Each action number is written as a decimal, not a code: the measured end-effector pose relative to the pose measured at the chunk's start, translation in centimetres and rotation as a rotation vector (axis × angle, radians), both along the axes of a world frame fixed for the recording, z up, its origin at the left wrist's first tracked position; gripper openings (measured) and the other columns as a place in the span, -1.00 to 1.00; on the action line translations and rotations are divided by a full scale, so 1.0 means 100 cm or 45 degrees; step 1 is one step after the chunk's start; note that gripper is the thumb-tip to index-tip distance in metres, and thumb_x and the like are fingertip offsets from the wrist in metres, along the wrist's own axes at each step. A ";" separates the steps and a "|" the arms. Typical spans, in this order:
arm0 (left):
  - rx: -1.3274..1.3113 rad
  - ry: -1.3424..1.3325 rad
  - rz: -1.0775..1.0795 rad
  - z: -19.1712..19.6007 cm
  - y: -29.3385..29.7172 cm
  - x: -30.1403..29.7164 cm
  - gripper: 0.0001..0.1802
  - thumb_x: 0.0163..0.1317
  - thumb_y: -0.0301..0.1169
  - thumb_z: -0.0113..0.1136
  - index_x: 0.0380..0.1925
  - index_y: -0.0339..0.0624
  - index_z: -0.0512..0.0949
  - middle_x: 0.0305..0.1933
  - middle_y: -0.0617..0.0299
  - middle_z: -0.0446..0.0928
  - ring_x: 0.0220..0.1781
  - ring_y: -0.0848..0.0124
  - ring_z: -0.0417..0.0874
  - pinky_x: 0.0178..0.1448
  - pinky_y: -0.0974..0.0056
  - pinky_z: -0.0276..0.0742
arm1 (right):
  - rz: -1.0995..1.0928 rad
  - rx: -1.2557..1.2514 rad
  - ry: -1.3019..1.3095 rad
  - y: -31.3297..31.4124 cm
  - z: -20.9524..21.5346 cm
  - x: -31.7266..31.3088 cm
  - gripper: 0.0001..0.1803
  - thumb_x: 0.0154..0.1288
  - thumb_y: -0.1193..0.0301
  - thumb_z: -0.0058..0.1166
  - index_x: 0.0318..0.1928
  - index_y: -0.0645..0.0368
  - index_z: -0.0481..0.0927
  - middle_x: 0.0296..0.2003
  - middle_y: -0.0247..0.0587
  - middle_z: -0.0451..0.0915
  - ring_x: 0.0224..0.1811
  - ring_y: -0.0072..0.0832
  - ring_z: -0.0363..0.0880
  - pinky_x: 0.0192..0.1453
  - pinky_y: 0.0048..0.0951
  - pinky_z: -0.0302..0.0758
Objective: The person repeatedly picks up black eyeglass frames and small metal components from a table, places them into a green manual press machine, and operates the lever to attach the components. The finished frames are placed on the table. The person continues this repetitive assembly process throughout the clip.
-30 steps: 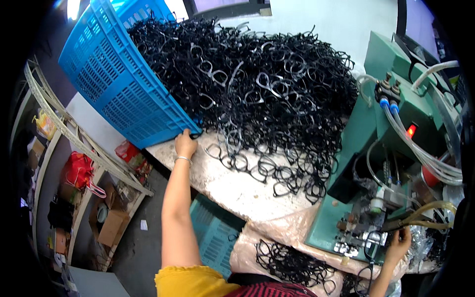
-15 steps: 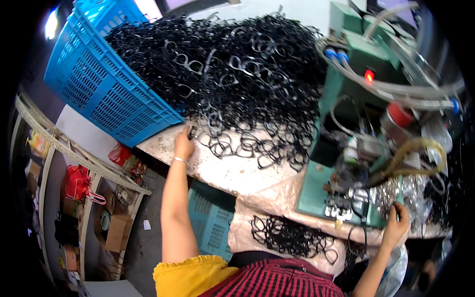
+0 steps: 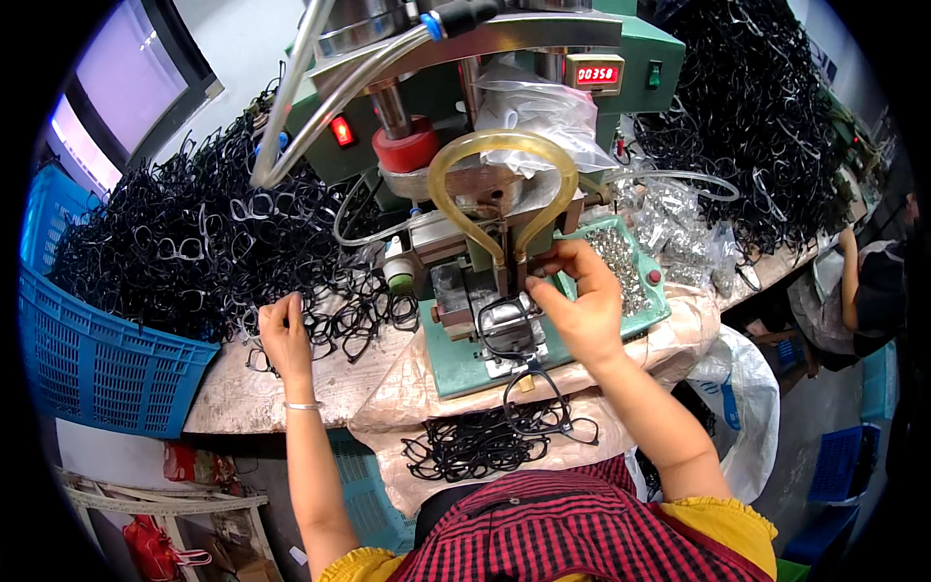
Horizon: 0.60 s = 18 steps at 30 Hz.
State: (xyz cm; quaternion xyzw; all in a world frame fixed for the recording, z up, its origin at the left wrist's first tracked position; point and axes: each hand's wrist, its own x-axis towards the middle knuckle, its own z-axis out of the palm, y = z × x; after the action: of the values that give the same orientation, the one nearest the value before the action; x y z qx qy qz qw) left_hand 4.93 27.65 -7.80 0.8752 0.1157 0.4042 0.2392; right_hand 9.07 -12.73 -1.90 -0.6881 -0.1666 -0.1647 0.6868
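A black eyeglass frame [image 3: 539, 400] hangs at the front of the green press machine [image 3: 456, 364], its upper part at the metal fixture. My right hand [image 3: 590, 306] reaches in from the right, thumb and fingers closed close to the tool under the yellowish looped hose [image 3: 456, 160]. Whatever those fingertips pinch is too small to make out. At the left, my left hand [image 3: 283, 339] rests by the near edge of a big heap of black eyeglass frames [image 3: 194, 242]. Its fingers are drawn together, and what they hold, if anything, cannot be made out.
Small metal parts fill a green tray [image 3: 662, 308] right of the fixture. More frames lie in the paper-lined lap area [image 3: 388, 432] below the machine. A blue crate [image 3: 107, 354] leans at the left. Another heap [image 3: 747, 107] stands behind right, near another person's arm [image 3: 850, 281].
The view has swung right, bringing the machine to the middle. My right hand has moved from the tray of metal parts to the machine's tool. My left hand stays beside the heap's edge.
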 end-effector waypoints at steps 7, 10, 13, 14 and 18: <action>-0.991 -0.454 -1.007 0.108 -0.163 -0.053 -0.16 0.25 0.33 0.14 0.15 -0.25 0.52 -0.02 0.27 0.41 -0.19 0.58 0.42 -0.16 0.53 0.32 | 0.264 0.353 0.293 0.014 0.010 -0.009 -0.49 0.16 0.63 0.25 0.13 0.36 0.42 -0.14 -0.24 0.62 -0.13 -0.60 0.58 0.09 -0.56 0.47; -0.598 -0.376 -0.962 0.102 -0.177 -0.054 -0.68 0.01 -0.49 0.43 -0.18 -0.23 0.65 -0.18 0.17 0.37 -0.18 0.41 0.37 -0.09 0.36 0.41 | 0.285 0.324 0.332 0.013 0.018 -0.016 -0.44 0.17 0.64 0.21 0.20 0.36 0.38 -0.01 -0.15 0.61 -0.01 -0.53 0.58 0.21 -0.47 0.43; -0.788 -0.485 -0.887 0.089 -0.193 -0.063 -0.78 0.14 -0.37 0.41 -0.27 -0.21 0.61 -0.29 0.24 0.37 -0.30 0.46 0.36 -0.13 0.40 0.35 | 0.366 0.159 0.277 0.003 0.031 -0.038 -0.38 0.19 0.64 0.15 0.29 0.30 0.35 0.05 -0.15 0.60 0.15 -0.44 0.56 0.28 -0.41 0.40; -0.853 -0.599 -0.970 0.086 -0.206 -0.062 -0.81 0.18 -0.34 0.40 -0.31 -0.19 0.63 -0.28 0.15 0.52 -0.29 0.39 0.50 -0.17 0.39 0.34 | 0.410 0.168 0.212 -0.003 0.030 -0.043 -0.37 0.19 0.62 0.17 0.31 0.26 0.37 0.09 -0.18 0.61 0.18 -0.44 0.56 0.30 -0.41 0.40; 0.021 -0.362 -1.420 0.088 -0.209 -0.045 -0.95 0.27 -0.41 0.27 -0.29 -0.04 0.68 -0.20 0.15 0.74 -0.15 0.20 0.75 0.17 0.08 0.57 | -0.301 -1.058 -0.052 -0.090 0.004 -0.035 -0.60 0.13 0.48 0.30 0.02 0.26 0.64 -0.04 -0.07 0.64 0.02 -0.16 0.58 0.19 -0.18 0.47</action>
State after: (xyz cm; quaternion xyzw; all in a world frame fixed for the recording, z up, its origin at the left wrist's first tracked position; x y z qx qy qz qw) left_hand 0.41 6.78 1.03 0.7428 -0.3998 0.3314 0.4226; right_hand 5.60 -21.76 -1.50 -0.9171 -0.1522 -0.1748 0.3245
